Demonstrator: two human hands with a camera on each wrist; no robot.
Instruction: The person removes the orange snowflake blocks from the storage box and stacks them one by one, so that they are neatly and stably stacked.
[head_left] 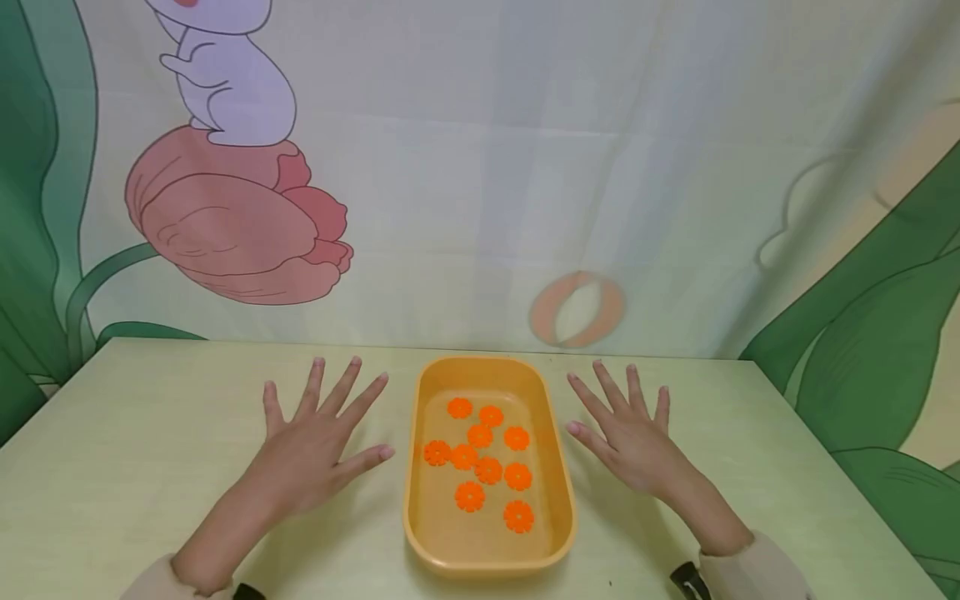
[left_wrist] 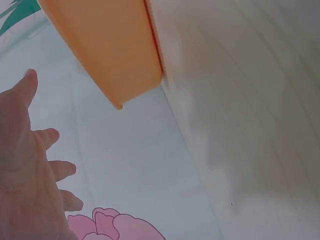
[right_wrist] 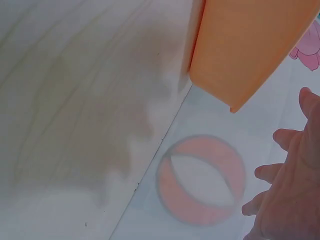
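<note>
A yellow-orange tray (head_left: 491, 546) with round corners stands in the middle of the worktop (head_left: 772, 467), long way front to back; its far end comes near the worktop's back edge, and its rim goes up all the way round. Ten little orange flower pieces (head_left: 470, 497) lie inside the tray; they are spread over the middle and the back, two sit near the far end, and a few at the middle left touch or nearly touch; the tray's floor shows between them, and a wide strip of it shows at the near end.

The left hand (head_left: 311, 450) is spread wide, back up, with its thumb pointing at the tray's left side; the right hand (head_left: 637, 446) is spread wide too, with its thumb close to the tray's right side; both hands hold nothing, and both are up in the air over the worktop. There is a gap between each thumb and the rim; past each hand, the worktop goes on out to its slanting side edge. Light sleeves (head_left: 757, 571) end at the wrists; behind the back edge hangs a printed curtain (head_left: 442, 208) with a big pink flower picture (head_left: 232, 225).
</note>
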